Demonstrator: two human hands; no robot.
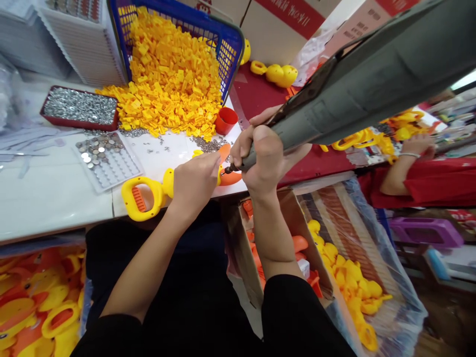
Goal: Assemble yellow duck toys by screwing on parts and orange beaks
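My left hand (195, 186) is closed around a yellow and orange plastic duck toy (143, 199), whose ring handle sticks out to the left over the table's front edge. Orange flaps of the toy show to the right of my fingers. In my right hand (266, 161) is a long grey power screwdriver (320, 106), slanting up to the right. Its bit meets the toy just beside my left fingers; whether a screw sits under the tip I cannot make out. Small screws (211, 145) lie scattered behind the toy, near a red cup (226, 120).
A blue basket (232, 64) spills small yellow parts (174, 84) onto the table. Left of it are a red tray of metal pieces (80, 106) and a blister tray with coin cells (107, 158). Boxes with duck parts (345, 272) stand below right. A co-worker's arm (399, 171) is at far right.
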